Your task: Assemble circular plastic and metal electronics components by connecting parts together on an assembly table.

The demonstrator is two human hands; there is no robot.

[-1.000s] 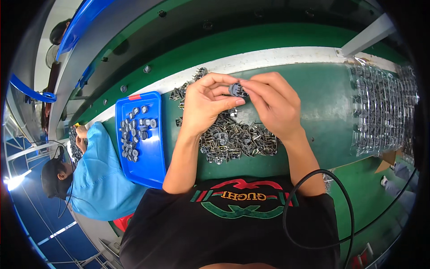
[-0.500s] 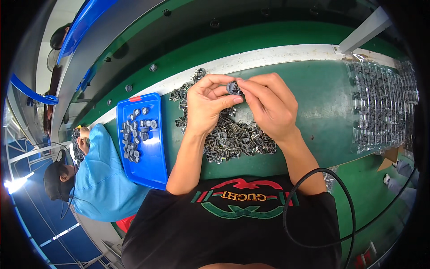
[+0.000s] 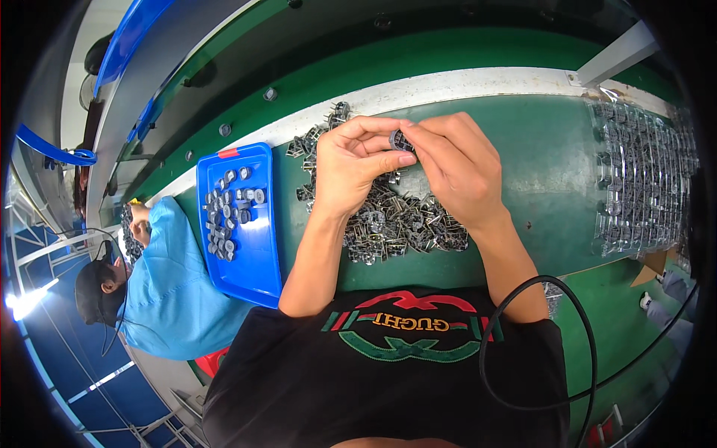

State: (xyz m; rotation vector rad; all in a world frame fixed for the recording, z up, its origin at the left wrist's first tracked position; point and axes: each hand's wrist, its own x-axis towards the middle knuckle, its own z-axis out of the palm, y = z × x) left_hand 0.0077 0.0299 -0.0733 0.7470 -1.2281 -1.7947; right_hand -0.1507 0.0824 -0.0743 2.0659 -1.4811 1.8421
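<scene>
Both my hands meet above a heap of small grey metal parts on the green worktable. My left hand and my right hand pinch one small dark round part between their fingertips. The heap lies directly under my wrists and stretches toward the table's white far edge.
A blue tray with several small grey parts lies left of my left forearm. Clear plastic trays of parts are stacked at the right. A person in a light blue shirt sits at my left. A black cable loops over my shirt.
My hands have stayed over the heap, still working the small dark part between the fingertips; the view has shifted slightly.
</scene>
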